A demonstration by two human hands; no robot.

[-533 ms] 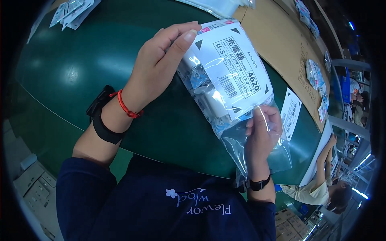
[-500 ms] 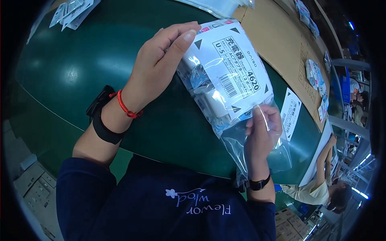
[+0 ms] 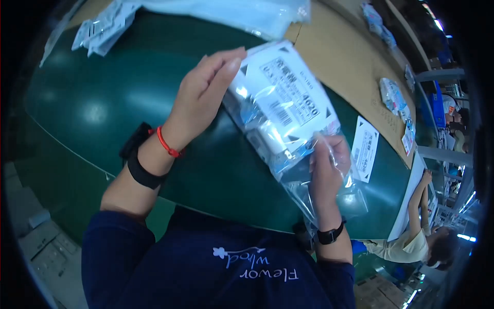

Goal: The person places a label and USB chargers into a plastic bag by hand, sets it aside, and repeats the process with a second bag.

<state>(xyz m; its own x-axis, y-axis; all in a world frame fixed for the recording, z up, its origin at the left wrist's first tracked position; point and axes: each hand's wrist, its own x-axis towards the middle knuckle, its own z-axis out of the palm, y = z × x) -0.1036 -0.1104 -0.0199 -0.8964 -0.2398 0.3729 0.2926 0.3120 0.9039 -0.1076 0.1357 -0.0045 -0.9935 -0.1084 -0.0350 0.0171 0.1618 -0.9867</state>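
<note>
A clear plastic bag (image 3: 257, 136) hangs tilted over the green table, holding several small packaged items in blue and white. On its upper face lies a white printed label card (image 3: 290, 98) with black corner triangles. My left hand (image 3: 208, 87) grips the bag's upper left corner, thumb on top and fingers behind. At the lower end, my right hand (image 3: 329, 159) appears to be inside the bag's loose mouth, with clear film over the wrist and fingers. Its thumb and fingers close on the card's lower corner, next to the packed items.
A second printed card (image 3: 364, 149) lies on the green table (image 3: 82, 113) at right. Brown cardboard (image 3: 345, 62) behind it carries small packs (image 3: 393, 98). Clear bags (image 3: 226, 13) lie at the far edge, stacked cards (image 3: 105, 28) at far left. Another person (image 3: 411, 244) works at right.
The view has tilted and shifted slightly and is blurrier. The bag sits a little further left and lower in the picture. Both hands keep the same hold.
</note>
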